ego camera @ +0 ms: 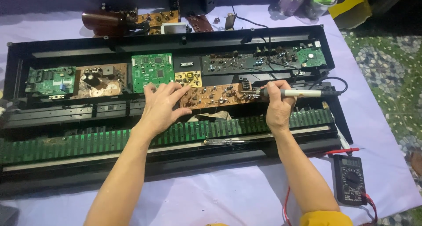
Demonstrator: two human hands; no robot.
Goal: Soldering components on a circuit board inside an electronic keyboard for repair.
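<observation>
Between the hands, brown circuit board [217, 95] — left hand [161, 107] flat on it, right hand [278, 106] gripping soldering iron [293, 93].

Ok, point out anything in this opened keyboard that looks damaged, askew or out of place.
The brown circuit board under the left hand sits tilted, not square like the green boards. A screwdriver lies loose on the green key strip. The brown board on the left looks stained. The right hand holds a soldering iron.
</observation>
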